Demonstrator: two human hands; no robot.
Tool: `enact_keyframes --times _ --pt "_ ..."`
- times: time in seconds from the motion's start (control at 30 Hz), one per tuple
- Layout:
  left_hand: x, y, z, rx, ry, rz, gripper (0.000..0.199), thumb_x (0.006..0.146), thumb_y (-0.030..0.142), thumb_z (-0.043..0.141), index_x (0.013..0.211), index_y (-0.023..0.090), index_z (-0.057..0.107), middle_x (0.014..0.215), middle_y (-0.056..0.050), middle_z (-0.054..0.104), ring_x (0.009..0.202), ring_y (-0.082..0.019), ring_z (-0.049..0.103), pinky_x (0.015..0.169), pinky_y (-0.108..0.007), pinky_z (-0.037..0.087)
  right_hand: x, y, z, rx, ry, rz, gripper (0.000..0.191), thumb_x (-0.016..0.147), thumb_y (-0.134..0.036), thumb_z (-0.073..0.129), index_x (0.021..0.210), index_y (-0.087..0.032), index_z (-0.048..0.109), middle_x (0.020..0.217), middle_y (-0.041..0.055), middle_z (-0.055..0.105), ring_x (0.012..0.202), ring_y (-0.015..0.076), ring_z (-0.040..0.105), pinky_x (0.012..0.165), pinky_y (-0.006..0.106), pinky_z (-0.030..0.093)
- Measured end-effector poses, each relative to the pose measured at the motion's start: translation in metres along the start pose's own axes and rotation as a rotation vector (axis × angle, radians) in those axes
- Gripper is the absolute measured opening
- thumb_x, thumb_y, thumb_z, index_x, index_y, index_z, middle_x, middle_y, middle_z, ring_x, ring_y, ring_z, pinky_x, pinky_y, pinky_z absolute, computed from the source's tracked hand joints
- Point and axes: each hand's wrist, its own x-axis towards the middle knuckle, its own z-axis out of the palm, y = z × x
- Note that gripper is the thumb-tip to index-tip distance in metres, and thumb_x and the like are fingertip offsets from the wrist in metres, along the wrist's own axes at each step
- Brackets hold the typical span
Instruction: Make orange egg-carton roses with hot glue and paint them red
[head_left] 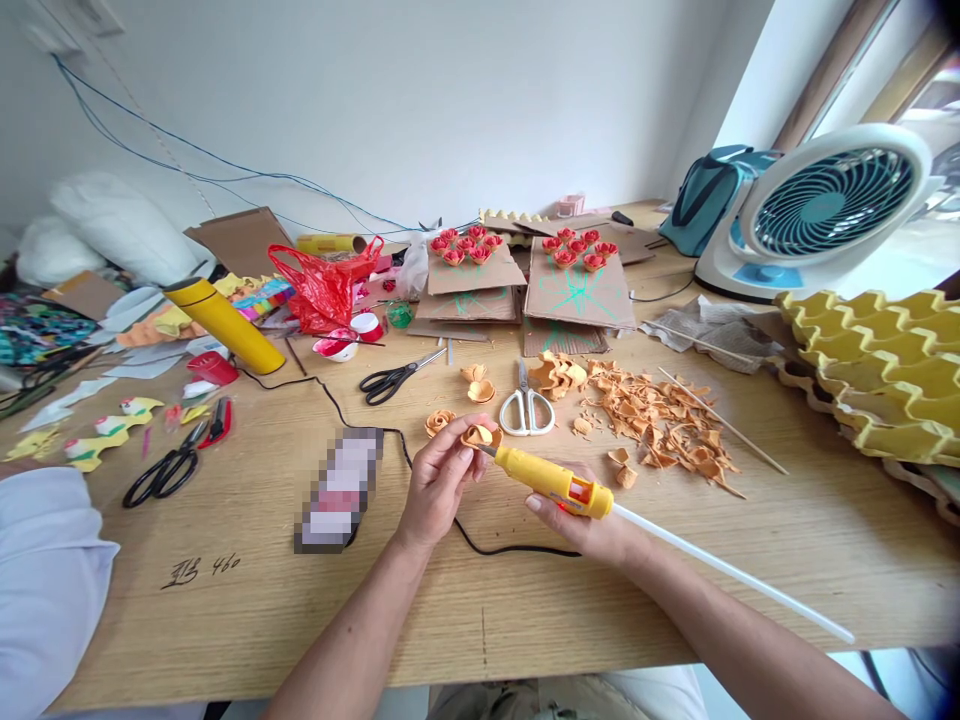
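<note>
Over the middle of the table my left hand (pixel 439 475) pinches a small orange egg-carton flower (pixel 477 436) between thumb and fingers. My right hand (pixel 577 520) is wrapped round a yellow hot glue gun (pixel 551 480), whose tip points at the flower and touches it or nearly does. A long white glue stick (pixel 735 570) juts from the back of the gun. Just beyond my hands lie an orange rosette (pixel 439 422), cup-shaped petals (pixel 481 391) and white-handled scissors (pixel 527 408). A heap of orange scraps (pixel 652 410) spreads to the right.
Red flowers (pixel 469 245) stand on cardboard (pixel 581 290) at the back. A fan (pixel 817 210) and yellow egg trays (pixel 877 370) occupy the right. At left are a phone (pixel 341 490), black scissors (pixel 161 475), a yellow cylinder (pixel 229 325) and another person's white sleeve (pixel 49 585). A black cord (pixel 487 548) crosses the table.
</note>
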Motion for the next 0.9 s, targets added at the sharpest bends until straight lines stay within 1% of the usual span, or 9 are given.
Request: enact_keyframes --times 0.17,0.3,0.37,0.5,0.6,0.67,0.77,0.83,0.9 --pt "0.001 -0.003 -0.001 0.142 -0.016 0.114 0.032 0.095 0.038 0.068 0.123 0.021 0.073 0.116 -0.010 0.072 0.068 -0.010 0.059 0.065 -0.025 0.052 -0.004 0.008 0.003 -0.045 0.046 -0.026 0.045 0.099 -0.053 0.052 0.067 -0.024 0.037 0.063 -0.0016 0.044 0.058 0.0144 0.041 0.057 0.031 0.035" --pt "0.001 -0.001 0.000 0.255 0.031 0.145 0.031 0.096 0.038 0.067 0.120 0.019 0.073 0.116 -0.011 0.074 0.069 -0.011 0.062 0.065 -0.026 0.053 -0.006 0.011 0.004 -0.083 0.045 0.004 0.040 0.098 -0.048 0.055 0.069 -0.024 0.041 0.068 0.0001 0.050 0.062 0.0156 0.046 0.061 0.032 0.039" --pt "0.002 0.000 0.000 0.301 0.060 0.159 0.030 0.095 0.036 0.068 0.119 0.019 0.074 0.115 -0.011 0.075 0.077 -0.014 0.066 0.071 -0.026 0.055 -0.005 0.010 0.004 -0.101 0.043 -0.001 0.040 0.098 -0.048 0.055 0.069 -0.024 0.040 0.069 -0.0002 0.049 0.061 0.0151 0.046 0.060 0.031 0.038" --pt "0.003 -0.001 -0.002 0.382 0.109 0.220 0.025 0.093 0.032 0.069 0.115 0.021 0.075 0.112 -0.009 0.077 0.103 -0.022 0.071 0.093 -0.032 0.056 -0.001 0.005 0.003 -0.122 0.051 -0.008 0.041 0.097 -0.047 0.054 0.068 -0.024 0.038 0.068 -0.0009 0.047 0.060 0.0147 0.045 0.058 0.031 0.035" --pt "0.003 -0.003 -0.004 0.440 0.127 0.262 0.024 0.094 0.027 0.067 0.117 0.022 0.074 0.115 -0.009 0.077 0.106 -0.022 0.071 0.097 -0.034 0.055 -0.001 0.005 0.001 -0.095 0.079 0.003 0.042 0.096 -0.048 0.056 0.067 -0.024 0.038 0.067 -0.0008 0.047 0.059 0.0146 0.045 0.058 0.031 0.036" --pt "0.002 -0.005 -0.005 0.492 0.123 0.288 0.026 0.094 0.023 0.066 0.119 0.022 0.074 0.118 -0.009 0.077 0.107 -0.022 0.071 0.098 -0.033 0.054 -0.002 0.005 -0.001 -0.048 0.101 0.033 0.043 0.095 -0.052 0.057 0.067 -0.024 0.040 0.066 -0.0006 0.047 0.059 0.0147 0.045 0.058 0.031 0.037" --pt "0.000 -0.007 -0.004 0.577 0.112 0.349 0.028 0.093 0.019 0.067 0.119 0.024 0.074 0.118 -0.009 0.076 0.108 -0.023 0.070 0.098 -0.034 0.054 -0.005 0.008 -0.004 0.073 0.126 0.170 0.043 0.094 -0.059 0.057 0.071 -0.023 0.049 0.068 0.0005 0.051 0.062 0.0159 0.048 0.058 0.031 0.040" --pt "-0.001 -0.007 -0.003 0.639 0.109 0.415 0.027 0.091 0.018 0.067 0.116 0.024 0.076 0.116 -0.009 0.076 0.108 -0.024 0.069 0.096 -0.036 0.054 -0.006 0.012 -0.004 0.198 0.190 0.261 0.044 0.094 -0.063 0.056 0.077 -0.022 0.057 0.071 0.0011 0.054 0.066 0.0167 0.050 0.058 0.030 0.042" --pt "-0.002 -0.005 0.000 0.713 0.118 0.485 0.025 0.089 0.017 0.068 0.111 0.025 0.077 0.113 -0.009 0.075 0.106 -0.025 0.069 0.095 -0.038 0.055 -0.005 0.017 -0.003 0.362 0.288 0.300 0.045 0.095 -0.065 0.056 0.084 -0.022 0.061 0.072 0.0006 0.054 0.065 0.0160 0.048 0.056 0.029 0.040"
